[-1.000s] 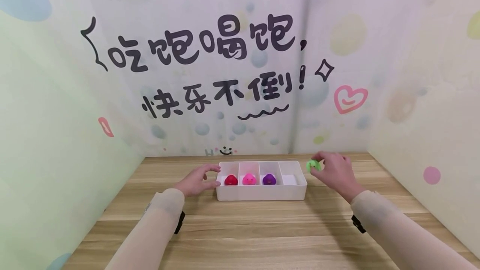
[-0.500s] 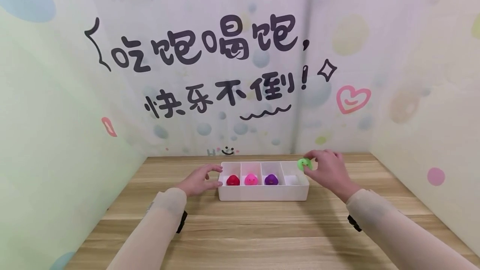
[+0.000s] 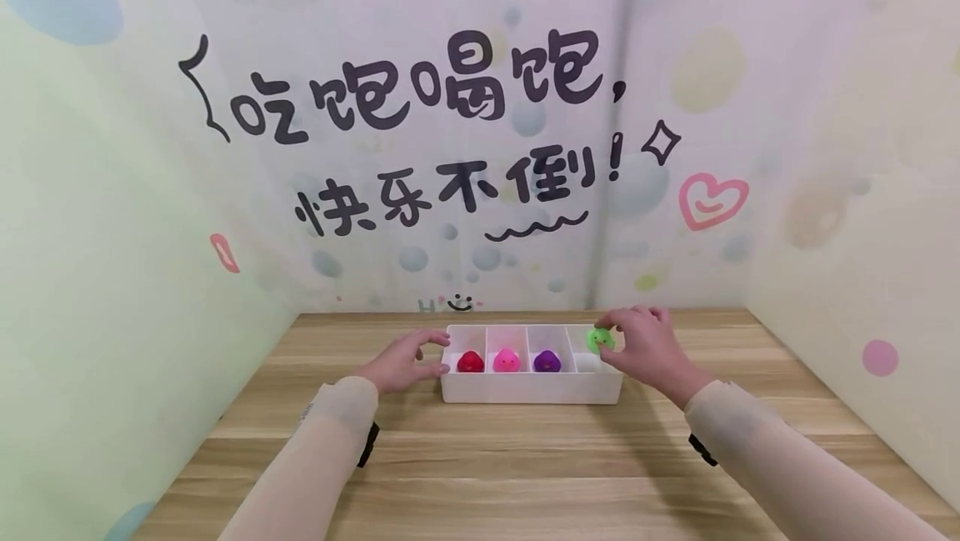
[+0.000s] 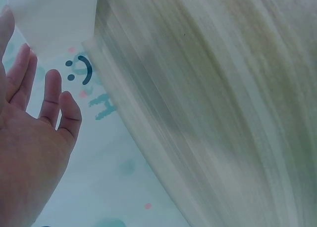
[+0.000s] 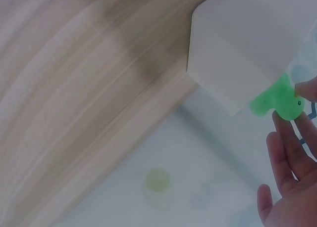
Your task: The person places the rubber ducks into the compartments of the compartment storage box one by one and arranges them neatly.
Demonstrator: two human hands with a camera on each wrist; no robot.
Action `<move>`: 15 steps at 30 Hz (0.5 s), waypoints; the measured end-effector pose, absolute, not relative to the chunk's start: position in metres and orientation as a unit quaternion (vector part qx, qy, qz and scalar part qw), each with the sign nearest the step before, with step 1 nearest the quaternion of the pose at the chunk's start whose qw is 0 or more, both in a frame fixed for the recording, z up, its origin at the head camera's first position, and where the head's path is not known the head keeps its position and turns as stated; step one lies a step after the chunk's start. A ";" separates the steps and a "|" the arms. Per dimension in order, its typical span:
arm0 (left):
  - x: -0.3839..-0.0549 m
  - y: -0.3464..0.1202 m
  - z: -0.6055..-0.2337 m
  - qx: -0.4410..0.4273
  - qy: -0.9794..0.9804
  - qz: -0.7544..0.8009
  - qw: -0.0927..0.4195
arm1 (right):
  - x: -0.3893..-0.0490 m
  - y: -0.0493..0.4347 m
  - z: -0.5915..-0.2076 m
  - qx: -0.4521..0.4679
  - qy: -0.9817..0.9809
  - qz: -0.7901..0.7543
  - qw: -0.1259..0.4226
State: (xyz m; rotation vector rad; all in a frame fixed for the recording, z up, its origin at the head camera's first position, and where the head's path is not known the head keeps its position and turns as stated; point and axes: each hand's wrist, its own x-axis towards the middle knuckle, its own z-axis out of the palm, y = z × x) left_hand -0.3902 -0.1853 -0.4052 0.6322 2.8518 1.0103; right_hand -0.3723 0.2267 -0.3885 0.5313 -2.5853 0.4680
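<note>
A white box (image 3: 532, 388) with several compartments in a row stands on the table. A red duck (image 3: 470, 363), a pink duck (image 3: 506, 361) and a purple duck (image 3: 547, 363) sit one to a compartment from the left. My right hand (image 3: 651, 351) pinches a green toy duck (image 5: 286, 102) between thumb and fingers, over the rightmost compartment at the rim. At the box's left end, my left hand (image 3: 401, 363) has its fingertips and thumb right at the edge. The left wrist view shows its fingers (image 4: 51, 96) spread and fairly straight.
The wooden table (image 3: 480, 474) is enclosed by a patterned back wall (image 3: 480, 274), a left wall (image 3: 112, 232) and a right wall (image 3: 862, 232), close behind and beside the work. A black band (image 3: 702, 449) is on the right wrist.
My right hand has brought the green duck leftward from outside the box's right end to over the rightmost compartment, then lower. The left hand stays at the left end; the view shifts slightly.
</note>
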 end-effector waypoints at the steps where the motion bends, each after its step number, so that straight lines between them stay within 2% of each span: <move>1: -0.390 -0.185 -0.405 0.204 0.922 0.328 0.027 | -0.373 0.226 -0.389 0.196 -0.939 0.170 0.226; 15: -0.396 -0.185 -0.410 0.198 0.921 0.334 0.029 | -0.384 0.221 -0.397 0.231 -0.944 0.158 0.174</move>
